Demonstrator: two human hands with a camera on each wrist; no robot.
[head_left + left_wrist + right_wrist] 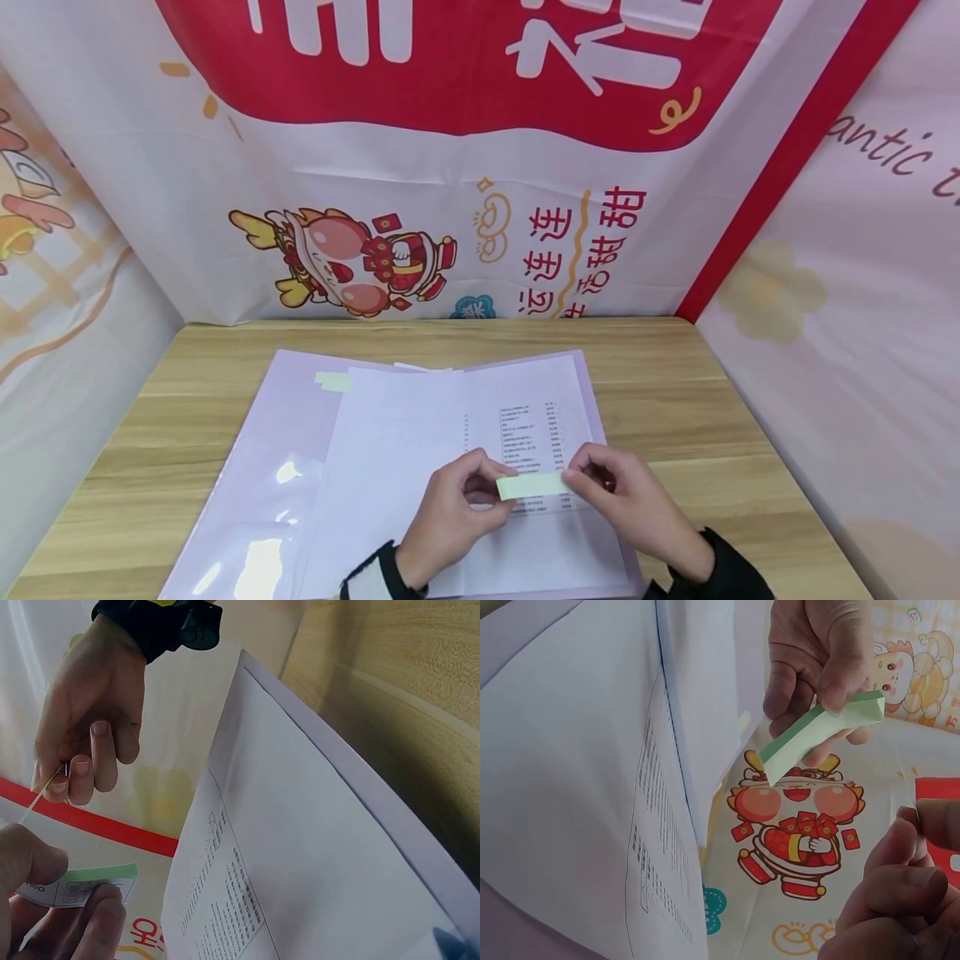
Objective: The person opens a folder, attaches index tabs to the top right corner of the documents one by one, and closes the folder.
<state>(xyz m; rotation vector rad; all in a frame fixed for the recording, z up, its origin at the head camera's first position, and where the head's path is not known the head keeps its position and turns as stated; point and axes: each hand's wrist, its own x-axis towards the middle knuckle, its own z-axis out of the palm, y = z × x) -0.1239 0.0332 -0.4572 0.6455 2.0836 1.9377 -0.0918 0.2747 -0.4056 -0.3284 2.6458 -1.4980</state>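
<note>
Between thumb and fingers, my left hand (461,504) grips a pad of narrow pale green sticky notes (531,486), held over the right-hand page. Its back, with a printed label, shows in the left wrist view. My right hand (637,500) pinches a thin green strip (41,793) at its tip, seen edge-on in the left wrist view. In the right wrist view, the right fingers (900,892) stand apart from the pad (821,731). Beneath both hands lies an open lilac folder (255,433) with a printed sheet (532,383) on its right side.
A pale green sticky note (333,382) sticks at the upper edge of the folder's left page (397,450). The folder lies on a wooden table (720,433). Printed cloth (465,158) hangs behind the table and along both sides.
</note>
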